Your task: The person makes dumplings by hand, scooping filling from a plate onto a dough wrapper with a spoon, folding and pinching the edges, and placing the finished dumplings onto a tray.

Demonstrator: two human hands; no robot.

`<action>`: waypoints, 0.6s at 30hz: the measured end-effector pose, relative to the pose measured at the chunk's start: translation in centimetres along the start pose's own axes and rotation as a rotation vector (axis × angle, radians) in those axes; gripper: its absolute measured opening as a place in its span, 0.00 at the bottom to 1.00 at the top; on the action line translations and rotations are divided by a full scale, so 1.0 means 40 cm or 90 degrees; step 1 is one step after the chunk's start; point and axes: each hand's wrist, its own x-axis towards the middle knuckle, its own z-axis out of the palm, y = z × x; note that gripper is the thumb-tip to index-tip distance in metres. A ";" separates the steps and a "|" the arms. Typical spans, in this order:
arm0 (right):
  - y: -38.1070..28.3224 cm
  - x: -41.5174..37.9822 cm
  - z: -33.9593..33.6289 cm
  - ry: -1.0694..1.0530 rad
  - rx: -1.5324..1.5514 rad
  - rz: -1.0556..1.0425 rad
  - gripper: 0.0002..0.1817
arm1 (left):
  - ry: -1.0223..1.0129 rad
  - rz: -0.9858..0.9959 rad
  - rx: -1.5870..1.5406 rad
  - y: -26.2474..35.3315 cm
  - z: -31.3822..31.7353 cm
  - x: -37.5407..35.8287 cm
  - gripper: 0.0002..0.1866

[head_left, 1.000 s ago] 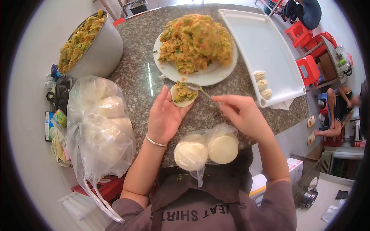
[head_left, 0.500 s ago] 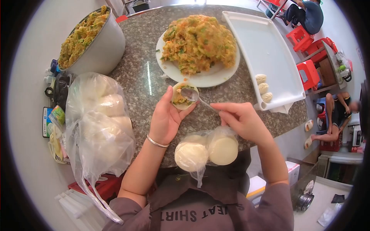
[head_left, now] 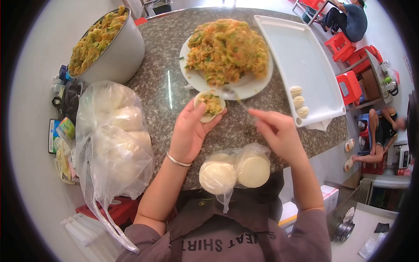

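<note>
A round dumpling wrapper (head_left: 197, 99) with filling (head_left: 211, 105) on it rests in my left hand (head_left: 192, 126), whose fingers curl around it from below. My right hand (head_left: 279, 131) pinches the handle of a spoon (head_left: 241, 104), and its blurred bowl is at the near rim of the white plate (head_left: 192, 81). On that plate is a tall heap of orange, yellow and green filling (head_left: 229, 50). In front of my body, stacks of round wrappers (head_left: 253, 170) sit in a clear bag.
A large metal pot (head_left: 126, 52) of filling stands back left, by a plastic bag of pale dough pieces (head_left: 115, 131). At right, a white tray (head_left: 305, 56) holds three pleated dumplings (head_left: 298, 102). Two people sit beyond the table among red stools (head_left: 349, 87).
The spoon has moved from the wrapper up to the plate's near edge, with my right hand shifting slightly. More filling now shows on the wrapper in my left hand.
</note>
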 end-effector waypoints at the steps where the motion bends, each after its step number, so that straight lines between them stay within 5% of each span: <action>1: 0.004 0.005 0.002 -0.001 0.000 0.000 0.16 | 0.001 0.000 0.000 -0.003 0.003 -0.002 0.23; 3: 0.022 0.016 0.010 0.054 -0.129 0.015 0.15 | 0.036 0.132 0.179 -0.015 0.014 -0.005 0.25; 13: 0.019 0.053 0.074 0.137 -0.123 -0.059 0.12 | -0.045 0.101 0.189 -0.019 0.015 -0.023 0.27; 16: -0.025 0.048 0.069 0.115 -0.030 -0.104 0.11 | -0.069 0.150 0.243 -0.025 0.023 -0.027 0.26; 18: -0.043 0.041 0.070 0.069 0.218 -0.026 0.11 | -0.068 0.212 0.277 -0.035 0.020 -0.027 0.22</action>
